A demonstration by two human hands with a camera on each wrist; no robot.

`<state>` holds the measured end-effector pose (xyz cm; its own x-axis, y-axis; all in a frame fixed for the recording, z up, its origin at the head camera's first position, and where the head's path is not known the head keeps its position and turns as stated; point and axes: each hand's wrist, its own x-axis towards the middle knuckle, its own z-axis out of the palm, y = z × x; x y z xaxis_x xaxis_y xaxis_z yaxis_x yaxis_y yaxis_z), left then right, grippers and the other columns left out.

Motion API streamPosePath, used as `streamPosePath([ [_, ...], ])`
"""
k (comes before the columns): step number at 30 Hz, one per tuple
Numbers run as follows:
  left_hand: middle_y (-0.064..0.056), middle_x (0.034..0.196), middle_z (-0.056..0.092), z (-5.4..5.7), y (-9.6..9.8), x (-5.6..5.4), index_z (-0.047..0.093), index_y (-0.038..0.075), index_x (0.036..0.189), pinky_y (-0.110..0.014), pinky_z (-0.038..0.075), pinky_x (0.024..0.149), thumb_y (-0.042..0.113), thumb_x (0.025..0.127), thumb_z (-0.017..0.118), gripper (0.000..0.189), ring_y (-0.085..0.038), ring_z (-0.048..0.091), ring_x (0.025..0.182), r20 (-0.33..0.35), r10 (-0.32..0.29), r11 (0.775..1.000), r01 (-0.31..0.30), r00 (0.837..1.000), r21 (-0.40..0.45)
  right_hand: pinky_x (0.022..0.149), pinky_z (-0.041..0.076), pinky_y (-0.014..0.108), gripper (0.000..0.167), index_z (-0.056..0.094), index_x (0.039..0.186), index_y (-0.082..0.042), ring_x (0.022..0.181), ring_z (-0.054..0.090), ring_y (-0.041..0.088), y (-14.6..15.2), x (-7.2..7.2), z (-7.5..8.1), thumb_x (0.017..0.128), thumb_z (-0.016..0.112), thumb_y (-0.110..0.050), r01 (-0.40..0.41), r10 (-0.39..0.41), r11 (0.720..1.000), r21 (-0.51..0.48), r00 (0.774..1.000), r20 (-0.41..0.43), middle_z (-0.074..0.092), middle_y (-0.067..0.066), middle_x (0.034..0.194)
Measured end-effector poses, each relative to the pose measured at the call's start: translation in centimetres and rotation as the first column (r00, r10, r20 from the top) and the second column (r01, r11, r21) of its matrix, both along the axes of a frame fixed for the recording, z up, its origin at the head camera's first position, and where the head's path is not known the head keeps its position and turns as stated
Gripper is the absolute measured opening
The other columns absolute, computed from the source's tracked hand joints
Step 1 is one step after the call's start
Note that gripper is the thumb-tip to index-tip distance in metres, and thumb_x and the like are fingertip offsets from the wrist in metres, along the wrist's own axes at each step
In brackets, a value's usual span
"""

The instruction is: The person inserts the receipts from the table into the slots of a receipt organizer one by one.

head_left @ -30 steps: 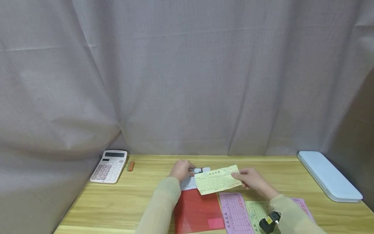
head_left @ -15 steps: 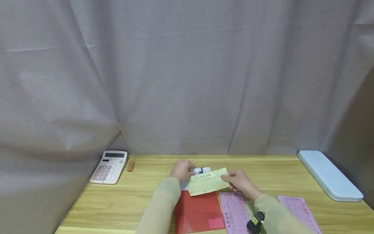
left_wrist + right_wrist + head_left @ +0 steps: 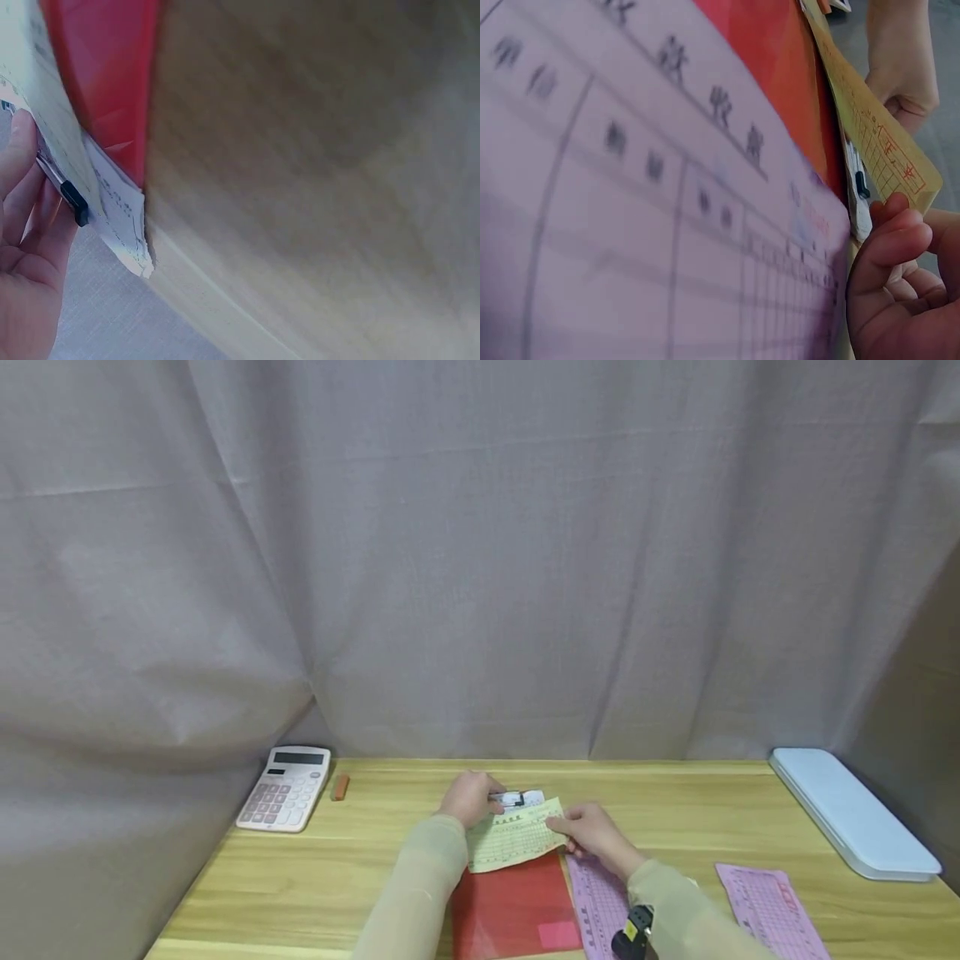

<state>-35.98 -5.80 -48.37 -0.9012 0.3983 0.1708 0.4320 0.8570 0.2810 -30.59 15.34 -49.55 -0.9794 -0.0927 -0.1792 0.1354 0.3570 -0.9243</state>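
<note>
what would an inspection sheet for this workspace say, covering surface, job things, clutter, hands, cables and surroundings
Surface: wood-grain table
Job's things: yellow slip overlapping white slip at the far end of the red folder; clip there too; purple slips to the folder's right
Clutter: calculator and orange block at left, blue case at right
Hands: left hand grips the clip; right hand pinches the yellow slip
Cables: nothing seen
Surroundings: grey curtain behind the table
</note>
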Motion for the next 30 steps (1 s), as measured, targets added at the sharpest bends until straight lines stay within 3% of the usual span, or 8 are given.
streamPosePath([
  [5, 0.004, 0.100, 0.073, -0.2, 0.0, 0.1, 0.076, 0.017, 0.101, -0.028, 0.052, 0.085, 0.028, 0.075, 0.078, 0.028, -0.015, 0.067, 0.096, 0.005, 0.004, 1.000, -0.004, 1.000, 0.004, 0.040, 0.034, 0.016, 0.024, 0.054, 0.065, -0.008, 0.041, 0.039, 0.005, -1.0, 0.0, -0.3, 0.086, 0.066, -0.013, 0.011, -0.011, 1.000, -0.013, 1.000, 0.007, 0.045, -0.003, 0.049],
  [12, 0.005, 0.100, 0.073, -0.2, 0.0, 0.3, 0.076, 0.019, 0.101, -0.028, 0.052, 0.084, 0.028, 0.074, 0.079, 0.029, -0.013, 0.066, 0.096, 0.020, 0.021, 1.000, -0.021, 1.000, 0.003, 0.040, 0.037, 0.017, 0.026, 0.053, 0.064, -0.008, 0.041, 0.042, 0.006, -1.9, 0.1, -0.3, 0.086, 0.066, -0.013, 0.049, -0.050, 0.996, 0.069, 0.999, 0.010, 0.047, -0.002, 0.049],
  [20, 0.005, 0.101, 0.072, -0.1, 0.1, 0.2, 0.076, 0.019, 0.102, -0.027, 0.052, 0.086, 0.029, 0.074, 0.078, 0.030, -0.014, 0.067, 0.097, 0.015, 0.009, 1.000, -0.009, 1.000, 0.001, 0.040, 0.047, 0.020, 0.020, 0.059, 0.072, -0.002, 0.042, 0.053, 0.009, -1.7, 0.1, -0.3, 0.087, 0.066, -0.014, 0.041, -0.042, 0.996, 0.083, 0.999, 0.007, 0.055, 0.003, 0.056],
  [25, 0.005, 0.098, 0.073, -0.2, 0.1, 0.1, 0.076, 0.018, 0.101, -0.026, 0.053, 0.084, 0.028, 0.075, 0.077, 0.027, -0.013, 0.067, 0.093, -0.019, -0.015, 1.000, 0.014, 1.000, -0.013, 0.042, 0.048, 0.022, 0.024, 0.063, 0.072, -0.004, 0.045, 0.055, 0.010, -1.8, 0.0, -0.1, 0.082, 0.073, -0.023, 0.029, -0.026, 0.988, 0.151, 0.999, -0.023, 0.061, 0.004, 0.063],
  [30, 0.005, 0.094, 0.073, -0.3, 0.3, -0.1, 0.076, 0.017, 0.098, -0.025, 0.053, 0.082, 0.024, 0.079, 0.076, 0.020, -0.012, 0.067, 0.089, -0.045, -0.032, 0.998, 0.029, 0.999, -0.058, 0.044, 0.050, 0.023, 0.022, 0.065, 0.077, -0.002, 0.047, 0.057, 0.010, -2.1, -0.1, 0.3, 0.078, 0.076, -0.021, 0.023, -0.022, 0.987, 0.159, 1.000, -0.010, 0.063, 0.005, 0.067],
])
